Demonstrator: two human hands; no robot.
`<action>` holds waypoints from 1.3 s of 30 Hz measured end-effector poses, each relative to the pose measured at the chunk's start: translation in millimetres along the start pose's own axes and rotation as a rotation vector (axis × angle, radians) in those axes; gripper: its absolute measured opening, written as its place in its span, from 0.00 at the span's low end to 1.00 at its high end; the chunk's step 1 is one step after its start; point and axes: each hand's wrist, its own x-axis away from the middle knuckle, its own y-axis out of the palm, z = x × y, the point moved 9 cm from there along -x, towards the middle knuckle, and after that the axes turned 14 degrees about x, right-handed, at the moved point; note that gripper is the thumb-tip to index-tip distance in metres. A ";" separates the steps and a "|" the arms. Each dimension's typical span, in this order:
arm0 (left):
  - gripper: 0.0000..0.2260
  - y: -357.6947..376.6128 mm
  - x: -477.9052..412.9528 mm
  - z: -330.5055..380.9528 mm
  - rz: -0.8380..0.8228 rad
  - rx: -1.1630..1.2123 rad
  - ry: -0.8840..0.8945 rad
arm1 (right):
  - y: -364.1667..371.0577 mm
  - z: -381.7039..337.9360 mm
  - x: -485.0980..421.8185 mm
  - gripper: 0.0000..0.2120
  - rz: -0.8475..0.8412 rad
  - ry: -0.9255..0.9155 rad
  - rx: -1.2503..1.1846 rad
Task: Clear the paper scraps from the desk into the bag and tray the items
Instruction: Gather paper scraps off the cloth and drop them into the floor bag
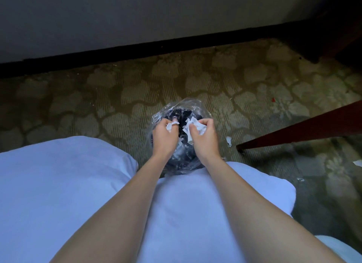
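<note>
1. The bag [188, 108] is clear plastic with dark things and white bits inside. It sits on the carpet [117, 98] just ahead of the person's knees, with its mouth facing up.
2. The left hand [163, 137] hangs over the bag's left side. Its fingers [166, 122] are curled and pinch a small white scrap [169, 127] between thumb and fingertips, right above the bag's mouth.
3. The right hand [203, 137] hangs over the bag's right side, close beside the left hand but apart from it. Its fingers [205, 122] are clenched round a crumpled paper wad [191, 125].
4. Part of the wad sticks out toward the bag's middle, and a strip of it hangs down below the thumb.
5. Both held pieces are over the bag's opening and not yet inside it. Whether either touches the plastic cannot be told.
6. Near the bag's right side a loose piece [228, 140] lies on the carpet, close to the foot of a dark red wooden leg [303, 129] that slants up and away to the right.
7. Well to the right of the bag lie 2 more bits: a white one [357, 162] at the frame's edge and a tiny one [300, 179] nearer in.
8. A red speck [273, 99] lies on the carpet beyond the bag, to its right.
9. Behind the bag the carpet ends at a black skirting [137, 51] under a grey wall [137, 17].
10. On the near side of the bag, pale blue cloth [58, 184] covers the lap, and both bare forearms reach over it.
</note>
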 end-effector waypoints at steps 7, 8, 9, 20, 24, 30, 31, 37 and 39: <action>0.10 6.3 -3.4 -8.8 -0.029 -0.004 -0.018 | 13.3 9.0 -5.4 0.11 -0.108 0.030 0.029; 0.08 7.5 -3.6 -9.5 -0.040 -0.004 -0.018 | 13.7 10.0 -6.1 0.11 -0.115 0.026 0.023; 0.06 8.3 -3.5 -10.0 -0.049 0.003 -0.016 | 14.0 10.4 -5.7 0.11 -0.118 0.023 0.021; 0.07 12.3 -12.7 -23.4 -0.071 -0.033 0.019 | 8.6 9.9 -5.4 0.13 -0.087 -0.024 0.110; 0.14 10.6 -10.9 -17.5 -0.051 -0.075 0.011 | 6.7 9.0 -5.4 0.13 -0.079 -0.037 0.123; 0.24 10.3 -0.7 -0.6 -0.044 -0.095 -0.017 | 10.7 11.0 -8.2 0.12 -0.071 -0.041 0.110; 0.24 8.8 -1.0 -0.7 -0.032 -0.089 -0.028 | 11.7 11.4 -9.2 0.12 -0.072 -0.042 0.118; 0.24 10.4 -1.3 -7.6 -0.040 -0.095 -0.018 | 13.4 12.8 -10.6 0.12 -0.070 -0.039 0.148; 0.23 11.5 -3.2 -10.1 -0.048 -0.102 -0.004 | 13.1 12.4 -11.1 0.12 -0.065 -0.050 0.166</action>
